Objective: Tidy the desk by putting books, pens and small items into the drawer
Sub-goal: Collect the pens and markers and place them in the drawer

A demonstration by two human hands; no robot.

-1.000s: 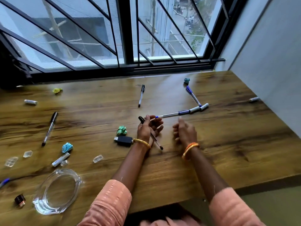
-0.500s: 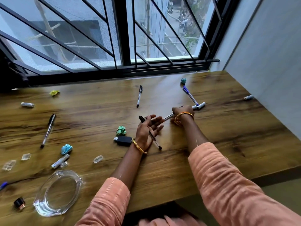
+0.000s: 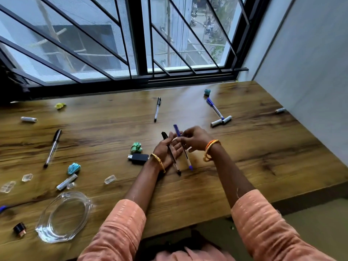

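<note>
Centrally, left hand (image 3: 170, 151) lies palm-up on the tabletop (image 3: 263, 147), its grip loose around a black pen (image 3: 170, 151). Right hand (image 3: 194, 138) pinches a blue pen (image 3: 183, 147) beside it. Glass dish (image 3: 56, 236) near left, empty.

1. The wooden desk (image 3: 263, 151) ran up to the window, with a grey wall along its right side.
2. Far edge: a yellow paper ball (image 3: 60, 105), a black-capped pen (image 3: 157, 109), a teal paper ball (image 3: 207, 92) and a blue pen (image 3: 215, 108) — its tip meeting two white batteries (image 3: 221, 121) laid end to end.
3. Another battery (image 3: 280, 110) lay by the wall, one more (image 3: 28, 119) far left.
4. Left side: a black pen (image 3: 52, 148), a blue paper ball (image 3: 73, 168), a white battery (image 3: 66, 181), small clear plastic pieces (image 3: 110, 179).
5. Middle: a green paper ball (image 3: 136, 147) just beside a black USB stick (image 3: 138, 158).
6. Near edge — a glass dish (image 3: 65, 216) and a small dark cylinder (image 3: 19, 229).
</note>
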